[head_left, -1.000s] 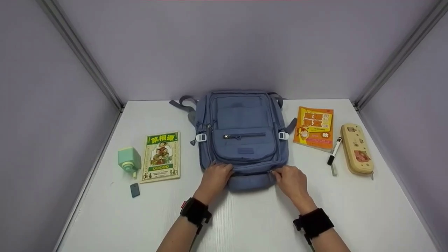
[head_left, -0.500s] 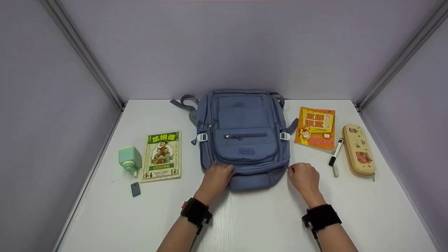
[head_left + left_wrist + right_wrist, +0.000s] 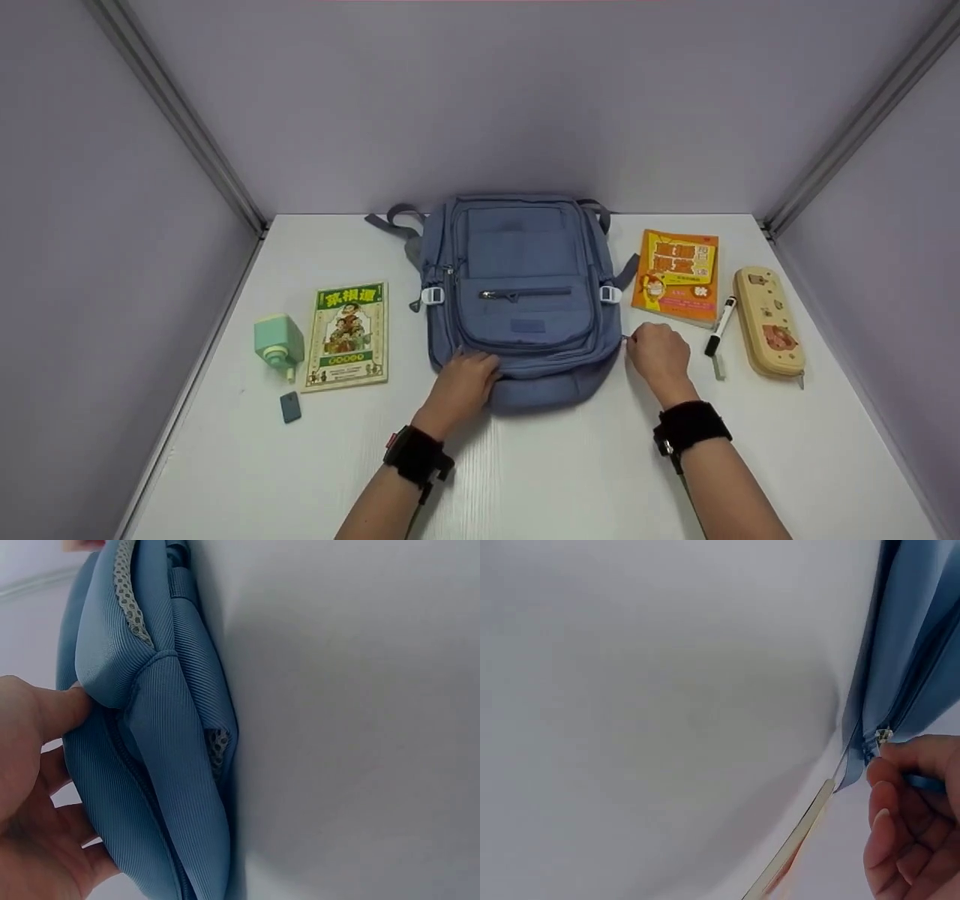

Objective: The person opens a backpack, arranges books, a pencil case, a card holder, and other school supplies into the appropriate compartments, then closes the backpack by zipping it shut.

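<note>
A blue backpack (image 3: 521, 255) lies on the white table with its front pockets facing up. At its lower left corner, my left hand (image 3: 459, 386) grips the fabric; the left wrist view has the thumb (image 3: 64, 709) on one side and the fingers on the other. My right hand (image 3: 660, 360) is at the bag's lower right side. In the right wrist view, its thumb and forefinger pinch a zipper pull (image 3: 883, 736) at the end of a zipper on the bag. Part of the pull is hidden by the fingers.
Left of the bag are a green-covered book (image 3: 345, 337), a mint green bottle-like object (image 3: 277, 337) and a small dark flat item (image 3: 290, 407). On the right lie an orange book (image 3: 675, 277), a marker (image 3: 721, 326), a small grey-green stick (image 3: 718, 367) and a yellow pencil case (image 3: 769, 322).
My right hand has moved right and then up along the bag's lower edge, pulling the zipper pull to the right side. My left hand stays at the lower left corner.
</note>
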Demonstrator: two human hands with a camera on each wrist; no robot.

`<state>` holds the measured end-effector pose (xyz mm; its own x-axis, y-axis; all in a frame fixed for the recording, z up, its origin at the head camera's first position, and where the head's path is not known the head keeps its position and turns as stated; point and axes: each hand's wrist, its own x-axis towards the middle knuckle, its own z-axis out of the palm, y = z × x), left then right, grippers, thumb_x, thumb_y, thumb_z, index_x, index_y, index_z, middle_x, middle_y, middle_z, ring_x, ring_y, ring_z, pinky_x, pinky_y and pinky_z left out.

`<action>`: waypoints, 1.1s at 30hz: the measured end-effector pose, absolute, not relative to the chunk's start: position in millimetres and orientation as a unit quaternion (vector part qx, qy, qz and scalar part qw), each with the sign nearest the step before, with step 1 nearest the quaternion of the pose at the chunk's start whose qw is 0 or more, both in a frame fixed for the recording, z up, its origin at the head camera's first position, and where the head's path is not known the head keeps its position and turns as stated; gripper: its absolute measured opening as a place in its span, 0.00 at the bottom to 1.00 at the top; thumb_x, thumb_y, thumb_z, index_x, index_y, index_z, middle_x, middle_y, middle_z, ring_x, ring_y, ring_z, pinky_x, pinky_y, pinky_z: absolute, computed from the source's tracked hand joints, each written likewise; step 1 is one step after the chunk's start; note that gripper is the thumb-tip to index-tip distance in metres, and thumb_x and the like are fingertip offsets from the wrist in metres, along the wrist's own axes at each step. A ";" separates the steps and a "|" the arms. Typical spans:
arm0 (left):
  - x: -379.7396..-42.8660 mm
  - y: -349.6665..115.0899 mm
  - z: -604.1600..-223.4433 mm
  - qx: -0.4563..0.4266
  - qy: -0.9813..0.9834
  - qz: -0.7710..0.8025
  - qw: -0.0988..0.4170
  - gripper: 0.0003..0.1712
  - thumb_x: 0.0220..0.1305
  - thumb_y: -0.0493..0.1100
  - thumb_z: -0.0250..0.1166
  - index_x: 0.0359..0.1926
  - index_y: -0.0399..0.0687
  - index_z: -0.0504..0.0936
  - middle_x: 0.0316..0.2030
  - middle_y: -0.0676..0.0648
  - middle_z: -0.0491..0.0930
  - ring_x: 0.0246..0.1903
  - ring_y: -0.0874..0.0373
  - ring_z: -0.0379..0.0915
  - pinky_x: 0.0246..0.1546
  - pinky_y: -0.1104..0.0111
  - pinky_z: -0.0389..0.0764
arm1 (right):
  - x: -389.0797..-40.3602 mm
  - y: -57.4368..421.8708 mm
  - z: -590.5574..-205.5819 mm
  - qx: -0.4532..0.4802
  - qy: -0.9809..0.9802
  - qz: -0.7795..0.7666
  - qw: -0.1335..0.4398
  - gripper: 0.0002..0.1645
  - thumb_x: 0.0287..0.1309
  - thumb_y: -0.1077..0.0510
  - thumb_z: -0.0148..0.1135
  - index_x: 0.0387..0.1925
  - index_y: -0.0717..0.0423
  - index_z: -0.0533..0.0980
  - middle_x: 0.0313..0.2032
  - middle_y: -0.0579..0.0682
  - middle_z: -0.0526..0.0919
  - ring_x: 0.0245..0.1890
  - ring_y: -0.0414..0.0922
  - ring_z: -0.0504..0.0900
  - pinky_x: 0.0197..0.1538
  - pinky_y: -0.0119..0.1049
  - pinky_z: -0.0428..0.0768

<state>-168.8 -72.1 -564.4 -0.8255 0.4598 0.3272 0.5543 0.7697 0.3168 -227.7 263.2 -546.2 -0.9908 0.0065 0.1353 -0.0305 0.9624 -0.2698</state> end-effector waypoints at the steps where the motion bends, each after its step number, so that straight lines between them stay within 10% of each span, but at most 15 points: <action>1: -168.6 -73.1 -563.7 -0.271 -0.934 -0.203 0.114 0.07 0.66 0.39 0.65 0.31 0.47 0.76 0.29 0.49 0.80 0.34 0.52 0.81 0.56 0.43 0.70 | -231.2 263.3 -545.3 0.007 -0.989 0.133 0.068 0.12 0.55 0.62 0.63 0.18 0.61 0.83 0.22 0.62 0.82 0.21 0.60 0.80 0.23 0.55 0.76; 33: -166.7 -77.9 -563.7 -0.274 -0.934 -0.213 0.082 0.07 0.68 0.38 0.62 0.31 0.47 0.74 0.30 0.50 0.79 0.35 0.54 0.80 0.59 0.47 0.69 | -314.0 263.3 -557.0 0.061 -0.982 0.080 0.158 0.12 0.56 0.71 0.52 0.24 0.72 0.80 0.22 0.68 0.79 0.24 0.65 0.79 0.24 0.61 0.74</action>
<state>-166.7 -77.9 -563.7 -0.8368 0.4762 0.2703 0.5463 0.7595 0.3531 -314.0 263.3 -557.0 -0.9426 -0.0948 0.3202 -0.1455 0.9796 -0.1384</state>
